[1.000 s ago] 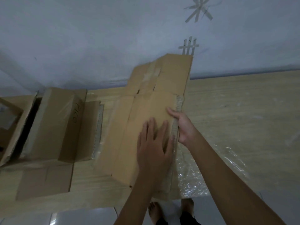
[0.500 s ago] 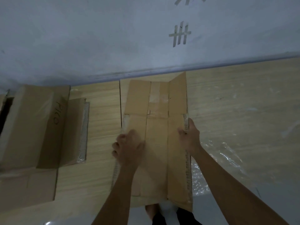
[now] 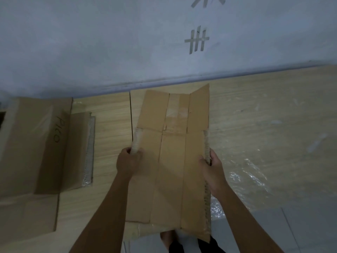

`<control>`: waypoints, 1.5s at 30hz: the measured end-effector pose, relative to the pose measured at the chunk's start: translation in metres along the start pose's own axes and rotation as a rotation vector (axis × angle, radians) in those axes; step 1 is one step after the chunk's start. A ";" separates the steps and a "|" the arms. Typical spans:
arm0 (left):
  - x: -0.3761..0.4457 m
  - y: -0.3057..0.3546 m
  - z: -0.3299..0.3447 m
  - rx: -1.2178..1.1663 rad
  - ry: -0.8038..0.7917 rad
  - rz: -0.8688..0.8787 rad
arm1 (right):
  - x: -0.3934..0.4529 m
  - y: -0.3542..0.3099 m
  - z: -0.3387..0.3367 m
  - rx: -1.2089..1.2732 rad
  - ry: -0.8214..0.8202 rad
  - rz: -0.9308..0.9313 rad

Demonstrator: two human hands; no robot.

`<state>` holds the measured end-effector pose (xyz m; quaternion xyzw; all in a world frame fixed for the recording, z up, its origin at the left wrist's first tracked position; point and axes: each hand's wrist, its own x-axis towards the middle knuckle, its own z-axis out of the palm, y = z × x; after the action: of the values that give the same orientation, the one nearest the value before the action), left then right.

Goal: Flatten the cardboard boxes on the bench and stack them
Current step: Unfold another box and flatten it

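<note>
While the pale wall (image 3: 91, 42) fills the top of your view, the wooden bench (image 3: 264, 115) runs under it from side to side, with a sheet of clear plastic wrap (image 3: 246, 170) glinting on its right half. At the left of the bench sits a second cardboard box (image 3: 36, 143) with handwritten letters on it, well apart from your hands. In the middle you hold the flattened cardboard box (image 3: 173, 161) lengthwise, its far end toward the wall and its near end jutting past the bench edge toward you. Your left hand (image 3: 128, 161) has its fingers curled round the box's left edge, and your right hand (image 3: 212, 168) grips the right edge the same way. On the wall, strips of tape (image 3: 197, 40) form a crossed tally mark.
</note>
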<state>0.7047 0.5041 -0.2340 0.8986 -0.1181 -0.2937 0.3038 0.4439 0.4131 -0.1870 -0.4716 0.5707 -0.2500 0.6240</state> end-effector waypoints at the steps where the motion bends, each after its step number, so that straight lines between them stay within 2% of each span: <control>1: -0.001 0.000 -0.001 -0.010 -0.010 0.020 | -0.003 -0.004 -0.001 0.003 -0.005 -0.013; 5: -0.009 0.002 -0.002 -0.178 -0.100 0.073 | -0.015 -0.024 -0.018 0.071 -0.028 -0.054; 9: -0.048 0.020 0.004 -0.453 -0.183 0.050 | -0.032 -0.048 -0.064 0.153 -0.026 -0.111; 16: -0.174 0.100 0.058 -0.588 -0.110 0.314 | -0.047 -0.068 -0.188 0.258 0.062 -0.192; 19: -0.229 0.137 0.102 -0.600 -0.093 0.405 | -0.055 -0.080 -0.266 0.285 0.161 -0.266; 26: -0.353 0.230 0.218 -0.668 -0.078 0.494 | -0.063 -0.098 -0.443 0.122 0.383 -0.479; 32: -0.431 0.304 0.324 -0.729 -0.154 0.528 | -0.056 -0.112 -0.579 0.003 0.557 -0.535; 40: -0.470 0.405 0.455 -0.730 -0.240 0.522 | 0.022 -0.123 -0.728 -0.018 0.622 -0.509; 45: -0.470 0.479 0.568 -0.720 -0.281 0.495 | 0.099 -0.149 -0.825 -0.098 0.636 -0.460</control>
<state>-0.0278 0.0397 -0.0906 0.6319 -0.2598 -0.3538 0.6388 -0.2827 0.0150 -0.0248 -0.5154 0.6262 -0.4894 0.3207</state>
